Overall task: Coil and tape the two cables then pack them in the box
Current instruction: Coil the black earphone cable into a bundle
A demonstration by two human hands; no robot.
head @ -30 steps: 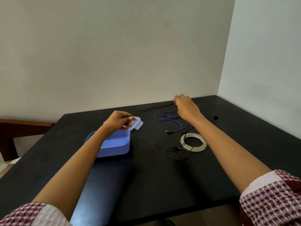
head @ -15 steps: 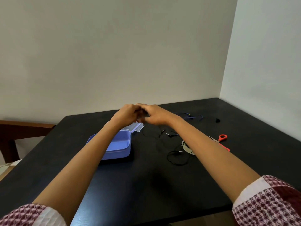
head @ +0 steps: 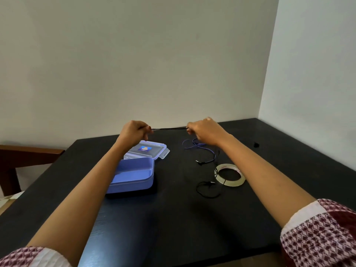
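1. Black cable [head: 169,128]: a short stretch of it runs taut and level, left to right, in the air above the far part of the tabletop [head: 173,218], between my two hands.
2. My left hand [head: 133,131] pinches one end of that stretch, fingers curled round it. My right hand [head: 204,130] pinches the other end the same way. Both hands are raised, well apart, at about equal height.
3. A black loop [head: 211,182] lies on the tabletop just beside the tape roll [head: 230,174], near my right forearm. I take it for the slack of the same cable, though I cannot trace the link.
4. Coiling comes next, I judge. The slack lies on the right hand's side, toward me, so the right hand should feed and the left gather the turns.
5. Blue cable [head: 204,151] lies loose below the right hand, untouched. The open box [head: 134,176] sits by my left forearm, its lid [head: 148,150] just behind it.
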